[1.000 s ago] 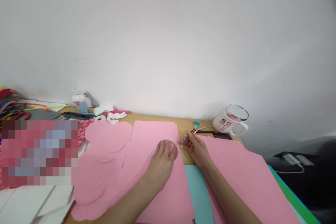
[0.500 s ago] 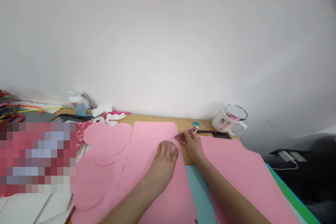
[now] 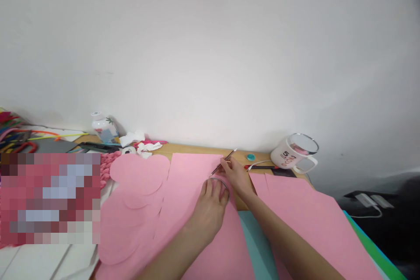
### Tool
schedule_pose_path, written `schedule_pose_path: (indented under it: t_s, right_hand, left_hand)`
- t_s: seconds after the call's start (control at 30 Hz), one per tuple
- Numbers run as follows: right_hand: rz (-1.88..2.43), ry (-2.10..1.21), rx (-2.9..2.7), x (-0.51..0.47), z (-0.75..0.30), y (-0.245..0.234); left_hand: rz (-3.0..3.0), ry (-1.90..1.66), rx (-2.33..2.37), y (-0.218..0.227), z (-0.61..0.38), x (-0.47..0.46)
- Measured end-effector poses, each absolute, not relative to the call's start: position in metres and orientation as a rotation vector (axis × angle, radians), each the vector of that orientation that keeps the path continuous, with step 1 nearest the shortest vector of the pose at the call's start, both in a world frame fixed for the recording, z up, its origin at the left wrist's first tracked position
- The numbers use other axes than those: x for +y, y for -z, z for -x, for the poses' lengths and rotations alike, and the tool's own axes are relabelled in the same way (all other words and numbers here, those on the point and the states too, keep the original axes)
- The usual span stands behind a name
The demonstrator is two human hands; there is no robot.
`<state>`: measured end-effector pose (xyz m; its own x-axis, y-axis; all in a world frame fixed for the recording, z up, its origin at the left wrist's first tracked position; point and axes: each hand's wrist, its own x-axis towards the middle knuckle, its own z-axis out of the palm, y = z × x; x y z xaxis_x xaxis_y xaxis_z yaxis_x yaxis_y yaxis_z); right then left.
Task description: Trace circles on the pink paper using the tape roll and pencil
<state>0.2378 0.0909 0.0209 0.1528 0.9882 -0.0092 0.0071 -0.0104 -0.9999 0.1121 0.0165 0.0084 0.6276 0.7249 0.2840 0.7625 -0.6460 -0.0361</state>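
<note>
My left hand [image 3: 210, 212] presses its fingertips down on a round disc-like piece with a thin grey rim [image 3: 217, 179], lying flat on a long pink sheet of paper [image 3: 188, 170]. Most of the disc is covered by the fingers. A dark pencil [image 3: 230, 154] is pinched in my right hand [image 3: 236, 178]; its lower end meets the paper beside the disc's far rim, and its other end tilts up to the right. To the left, rounded pink paper cutouts [image 3: 141, 173] overlap in a pile.
A white mug [image 3: 285, 154] stands at the back right, near a teal round object [image 3: 250, 157] and dark pens [image 3: 264, 167]. More pink paper [image 3: 305, 214] lies right. A white bottle [image 3: 104, 127] and crumpled tissue [image 3: 133, 138] are at back left. The wall rises behind.
My right hand has moved left and closer to the disc, bringing the pencil's tip round to its far side, and the pencil stands steeper. My left hand stays on the disc.
</note>
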Motion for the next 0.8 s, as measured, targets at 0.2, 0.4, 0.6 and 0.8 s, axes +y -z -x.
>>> schedule_pose_path:
  t_s: [0.2,0.4,0.6,0.8]
  right_hand:
    - [1.425,-0.911,-1.368,0.094,-0.234,-0.024]
    - [1.42,-0.935,-1.426,0.102,-0.244,-0.015]
    - [1.405,-0.877,-1.325,0.1,-0.265,-0.006]
    - [1.447,-0.831,-1.253,0.081,-0.281,-0.005]
  left_hand:
    - [2.681,0.286,-1.225,-0.013,-0.112,0.016]
    - [2.7,0.157,-1.234,-0.017,-0.111,0.018]
    - [2.752,0.182,-1.241,-0.018,-0.11,0.019]
    - [2.794,0.204,-1.273,-0.029,-0.107,0.017]
